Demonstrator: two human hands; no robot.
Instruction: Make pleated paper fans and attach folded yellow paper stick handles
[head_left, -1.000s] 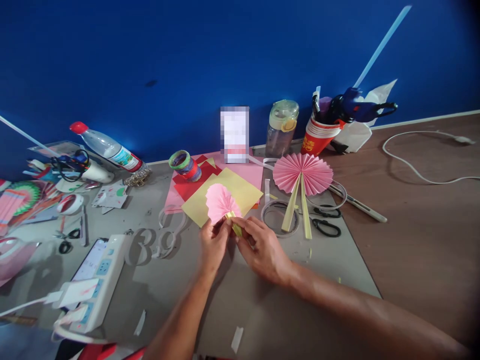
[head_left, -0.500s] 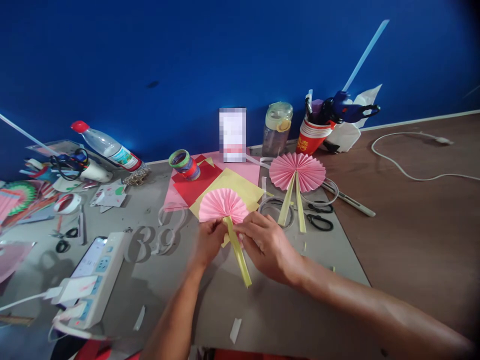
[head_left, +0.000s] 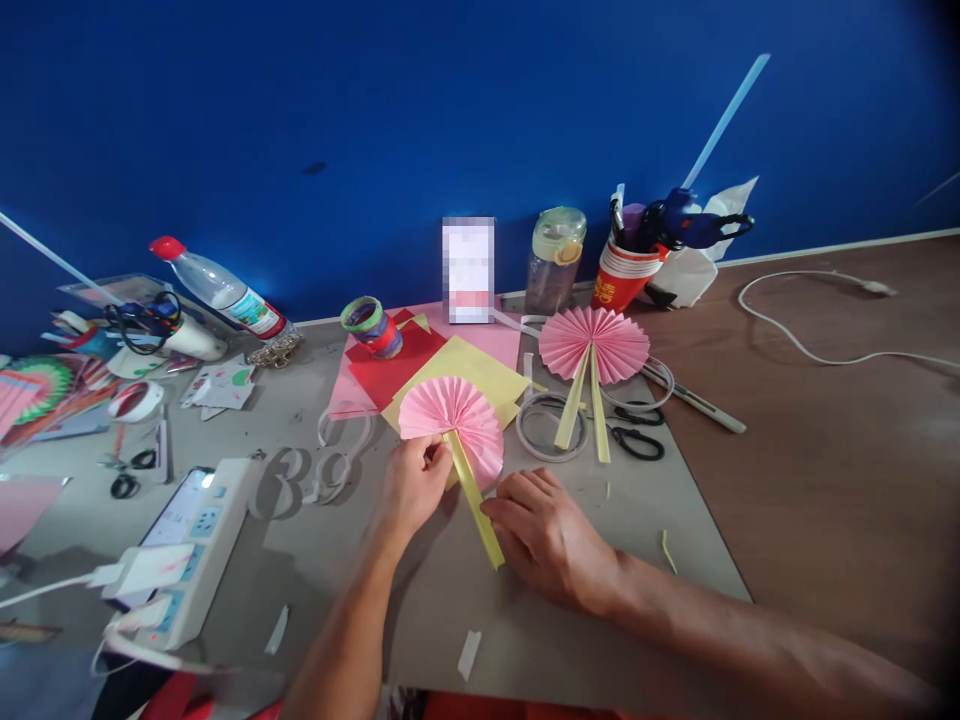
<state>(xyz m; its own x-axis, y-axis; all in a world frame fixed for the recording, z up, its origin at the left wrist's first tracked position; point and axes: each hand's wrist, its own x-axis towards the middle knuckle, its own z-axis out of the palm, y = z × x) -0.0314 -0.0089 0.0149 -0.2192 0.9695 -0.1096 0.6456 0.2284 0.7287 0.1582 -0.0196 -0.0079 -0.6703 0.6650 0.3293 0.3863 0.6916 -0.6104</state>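
A pleated pink paper fan (head_left: pixel 459 420) with a yellow folded-paper handle (head_left: pixel 472 500) is held low over the grey mat. My left hand (head_left: pixel 418 485) pinches it at the base, where the pleats meet the handle. Farther down, my right hand (head_left: pixel 551 535) has its thumb and fingers closed on the right edge of the handle. A second, rounder pink fan (head_left: pixel 596 345) with two spread yellow strips lies to the right. Yellow paper sheets (head_left: pixel 469 370) and red paper (head_left: pixel 397 365) lie just behind my hands.
A tape-wrapped holder (head_left: pixel 373 328), a phone (head_left: pixel 469 270), a lidded cup (head_left: pixel 555 260) and a red paper cup (head_left: pixel 622 275) of tools line the blue wall. Black-handled scissors (head_left: pixel 637 442) and a utility knife (head_left: pixel 705 405) lie right; a power strip (head_left: pixel 206 550) lies left.
My right hand has slid down from the fan's base along the yellow handle, uncovering the right side of the pleats. My left hand keeps its pinch at the base.
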